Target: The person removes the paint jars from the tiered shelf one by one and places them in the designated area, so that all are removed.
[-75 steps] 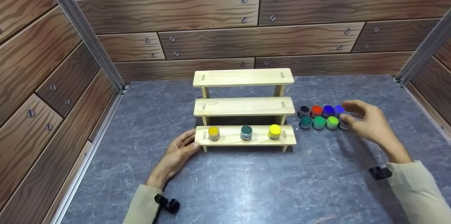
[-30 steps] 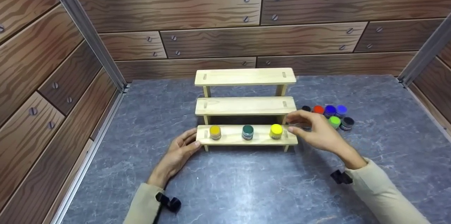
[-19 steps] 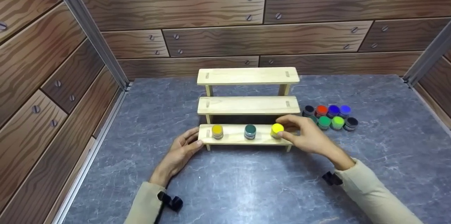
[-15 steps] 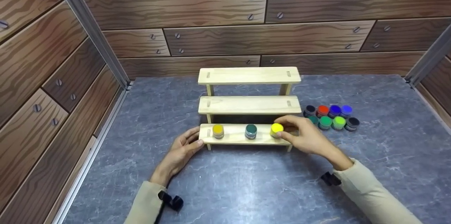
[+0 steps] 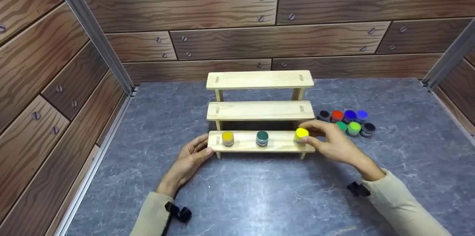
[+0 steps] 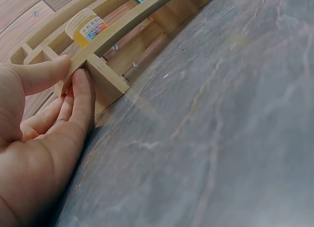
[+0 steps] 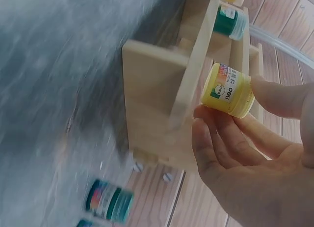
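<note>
A three-tier wooden display rack (image 5: 259, 111) stands on the grey table. On its lowest board sit an ochre-yellow paint jar (image 5: 228, 138) at the left and a dark green paint jar (image 5: 262, 138) in the middle. My right hand (image 5: 330, 141) pinches a bright yellow paint jar (image 5: 301, 135) by its lid between thumb and fingers, at the board's right end. In the right wrist view this yellow jar (image 7: 228, 89) tilts a little, its label facing the camera. My left hand (image 5: 190, 161) grips the left end of the lowest board, thumb on top and fingers (image 6: 81, 97) underneath.
To the right of the rack, several paint jars stand in two rows on the table, among them a red jar (image 5: 337, 116), a light green jar (image 5: 353, 128) and a black jar (image 5: 367, 130). My right hand partly hides the front row. Wood-patterned walls (image 5: 222, 9) enclose the table.
My right hand has come left from the loose jars to the rack and taken hold of the bright yellow jar. That jar has shifted right along the lowest board. My left hand stays put.
</note>
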The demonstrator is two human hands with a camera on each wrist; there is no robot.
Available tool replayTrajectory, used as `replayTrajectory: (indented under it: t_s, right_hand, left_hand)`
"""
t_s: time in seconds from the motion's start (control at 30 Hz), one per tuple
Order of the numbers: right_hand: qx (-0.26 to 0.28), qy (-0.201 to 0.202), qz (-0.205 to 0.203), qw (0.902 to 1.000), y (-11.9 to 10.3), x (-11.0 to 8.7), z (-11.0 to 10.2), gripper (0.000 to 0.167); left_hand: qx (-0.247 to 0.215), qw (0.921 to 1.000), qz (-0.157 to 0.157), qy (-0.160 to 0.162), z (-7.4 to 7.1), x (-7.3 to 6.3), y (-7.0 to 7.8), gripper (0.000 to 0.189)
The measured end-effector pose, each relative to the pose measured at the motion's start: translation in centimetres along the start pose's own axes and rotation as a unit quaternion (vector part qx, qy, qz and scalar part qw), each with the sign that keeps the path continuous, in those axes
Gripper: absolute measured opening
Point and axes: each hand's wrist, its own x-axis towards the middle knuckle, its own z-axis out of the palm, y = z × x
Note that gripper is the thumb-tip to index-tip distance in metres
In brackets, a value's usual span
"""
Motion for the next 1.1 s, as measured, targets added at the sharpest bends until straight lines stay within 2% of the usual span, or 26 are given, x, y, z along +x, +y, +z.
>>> replayTrajectory:
  t_s: [0.47,1.1]
  right_hand:
    - [-0.020,0.029,0.021,0.9992,1.8,-2.0,-3.2,0.033]
    - [-0.028,0.031,0.072,0.9965,4.1,-3.9,-4.4,0.035]
  left_hand:
    - [-0.007,1.0000,-0.003,0.005,-0.1,0.0,0.0,0.069]
    - [0.004,1.0000,-0.006,-0.001,0.0,0.1,0.0,0.070]
